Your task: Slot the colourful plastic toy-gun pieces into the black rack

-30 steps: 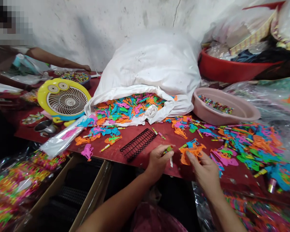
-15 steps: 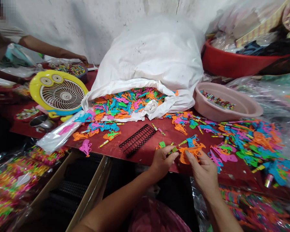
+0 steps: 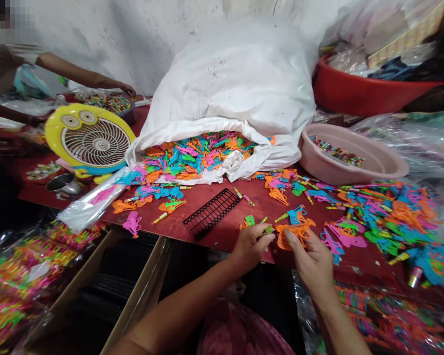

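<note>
My left hand point(image 3: 250, 246) pinches a small yellow-green wrapped tube point(image 3: 269, 230) between thumb and fingers. Facing it, my right hand point(image 3: 315, 261) grips an orange plastic toy gun point(image 3: 294, 233) with a lattice pattern, its left end close to the tube. Whether the two pieces touch is too small to tell. Just behind them on the red table lies a blue toy piece point(image 3: 297, 214) beside another yellow-green tube point(image 3: 281, 217). A green piece point(image 3: 249, 220) rests beyond my left hand. Left of that is a black lattice rack point(image 3: 211, 213).
A white sack point(image 3: 240, 84) spills colourful toy pieces onto the red table point(image 3: 170, 222). A pink basin point(image 3: 358, 172) holds small wrapped items, with more toy pieces heaped before it. A yellow fan point(image 3: 55, 135) stands left, near a co-worker's arm point(image 3: 85, 76). An open carton point(image 3: 148, 276) sits below the edge.
The view has shifted slightly. Both hands keep their holds, and the tube and the orange toy gun look a little further apart.
</note>
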Tool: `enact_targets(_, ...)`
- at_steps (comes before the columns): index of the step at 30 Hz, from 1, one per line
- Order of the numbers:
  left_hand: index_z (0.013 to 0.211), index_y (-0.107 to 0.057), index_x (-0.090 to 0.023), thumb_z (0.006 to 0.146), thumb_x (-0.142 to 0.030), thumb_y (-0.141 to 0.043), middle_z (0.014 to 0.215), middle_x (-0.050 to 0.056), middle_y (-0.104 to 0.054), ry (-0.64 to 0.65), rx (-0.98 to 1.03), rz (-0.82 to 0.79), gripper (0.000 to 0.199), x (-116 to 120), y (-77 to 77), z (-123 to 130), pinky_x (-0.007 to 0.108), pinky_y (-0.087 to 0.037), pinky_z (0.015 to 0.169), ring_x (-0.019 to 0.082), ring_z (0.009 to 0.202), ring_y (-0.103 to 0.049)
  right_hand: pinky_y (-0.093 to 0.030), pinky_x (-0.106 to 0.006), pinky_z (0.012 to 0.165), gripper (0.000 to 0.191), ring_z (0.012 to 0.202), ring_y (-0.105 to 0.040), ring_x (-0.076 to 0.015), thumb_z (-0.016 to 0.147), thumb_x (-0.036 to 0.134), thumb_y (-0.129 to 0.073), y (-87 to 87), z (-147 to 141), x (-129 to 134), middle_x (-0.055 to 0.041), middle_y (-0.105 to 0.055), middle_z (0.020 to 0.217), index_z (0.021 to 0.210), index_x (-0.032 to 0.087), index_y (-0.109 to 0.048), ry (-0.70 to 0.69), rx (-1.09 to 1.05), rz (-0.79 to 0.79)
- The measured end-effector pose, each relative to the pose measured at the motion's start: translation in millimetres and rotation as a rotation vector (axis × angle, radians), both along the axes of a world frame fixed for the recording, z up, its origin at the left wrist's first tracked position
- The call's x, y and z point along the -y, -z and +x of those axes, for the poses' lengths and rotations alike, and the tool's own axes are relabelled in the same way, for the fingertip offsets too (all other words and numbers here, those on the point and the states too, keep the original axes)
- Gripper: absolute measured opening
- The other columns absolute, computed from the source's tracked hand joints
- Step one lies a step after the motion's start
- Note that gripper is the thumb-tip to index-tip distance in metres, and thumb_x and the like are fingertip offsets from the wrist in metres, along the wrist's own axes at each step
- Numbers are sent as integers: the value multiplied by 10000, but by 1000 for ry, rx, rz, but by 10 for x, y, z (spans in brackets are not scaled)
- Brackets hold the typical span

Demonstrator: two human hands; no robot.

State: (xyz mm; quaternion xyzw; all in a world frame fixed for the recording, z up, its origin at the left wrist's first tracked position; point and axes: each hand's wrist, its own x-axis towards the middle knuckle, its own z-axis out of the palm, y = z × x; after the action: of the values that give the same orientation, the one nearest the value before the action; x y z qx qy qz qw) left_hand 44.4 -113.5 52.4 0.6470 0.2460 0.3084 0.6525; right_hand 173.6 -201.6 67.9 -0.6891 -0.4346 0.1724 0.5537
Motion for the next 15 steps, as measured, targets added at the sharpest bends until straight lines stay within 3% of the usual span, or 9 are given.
enact_targets(6,690,-530,-174,888,-268,-487,613,-38,-495,55,-26,81,224,-27,-16,-24,226,-341,602,106,577,-430,-463,-242,641,202,696,-576,-140,901,381,-620,-13,-13,14,-14,-659,783,894,188,-679,-18,13,9)
enact_targets(11,691,-486,-183,897,-242,-470,645,-39,-474,175,-77,263,215,-84,-23,-86,228,-313,606,111,620,-441,-446,-236,612,227,664,-555,-136,901,399,-603,-60,-15,7,-7,-625,746,844,188,-660,-29,66,-22)
enact_targets(15,728,-497,-191,915,-266,-449,678,-28,-509,153,-147,326,208,-81,-27,-95,235,-313,611,123,645,-456,-443,-245,632,243,683,-560,-146,907,413,-586,-68,-44,-12,-9,-627,748,833,191,-652,-5,122,-17)
